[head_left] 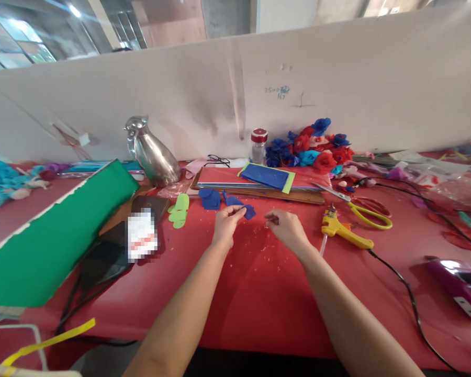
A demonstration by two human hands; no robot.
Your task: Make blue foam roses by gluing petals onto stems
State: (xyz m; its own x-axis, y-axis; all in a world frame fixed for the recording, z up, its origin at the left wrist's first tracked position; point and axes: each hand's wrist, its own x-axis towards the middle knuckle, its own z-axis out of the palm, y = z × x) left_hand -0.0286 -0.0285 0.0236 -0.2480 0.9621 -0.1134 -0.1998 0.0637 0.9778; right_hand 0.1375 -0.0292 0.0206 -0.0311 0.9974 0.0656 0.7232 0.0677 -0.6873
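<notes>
My left hand [228,222] pinches a small blue piece [250,212] between thumb and fingertips, just above the red tabletop [259,293]. To its right, separated by a small gap, is my right hand [284,225], its fingers curled together; whether anything tiny is between them is too small to tell. Behind my left hand lie more blue pieces [210,199], and light green rounded pieces [179,210] are further left. A yellow glue gun [343,230] rests right of my right hand, with scissors [371,212] behind it.
A stack of coloured sheets [223,177] lies at the back, near a metal jug [153,152], a red-lidded jar [259,146] and paper flowers [317,149]. On the left are a green board [66,235] and a dark pouch [105,256]. A black cord [410,298] crosses the right side.
</notes>
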